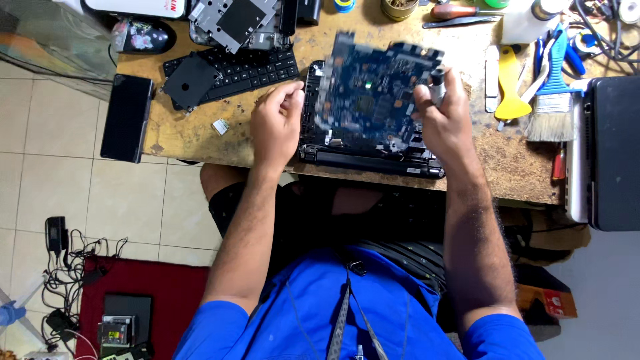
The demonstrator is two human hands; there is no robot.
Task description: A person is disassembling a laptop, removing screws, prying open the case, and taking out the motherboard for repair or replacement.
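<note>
Fingers (291, 93) of the left hand (275, 127) curl loosely closed beside the left edge of a blue circuit board (373, 93); whether they pinch it cannot be told, as the board is blurred. Right hand (445, 120) wraps its fingers around a grey-tipped tool (437, 83) at the board's right edge. Beneath the board lies an opened black laptop base (373, 160), near the front edge of a scarred wooden worktop (193, 137). A small white square tag (221, 126) lies on the wood left of the hands, below a black keyboard (253, 70) partly covered by a dark square plate (191, 80). A black phone (126, 117) overhangs the worktop's left end. To the right are a yellow scraper (512, 90), a blue-handled brush (552, 100) and a closed dark laptop (613, 153). On the tiled floor, a red mat (167, 287) carries small electronic parts.
</note>
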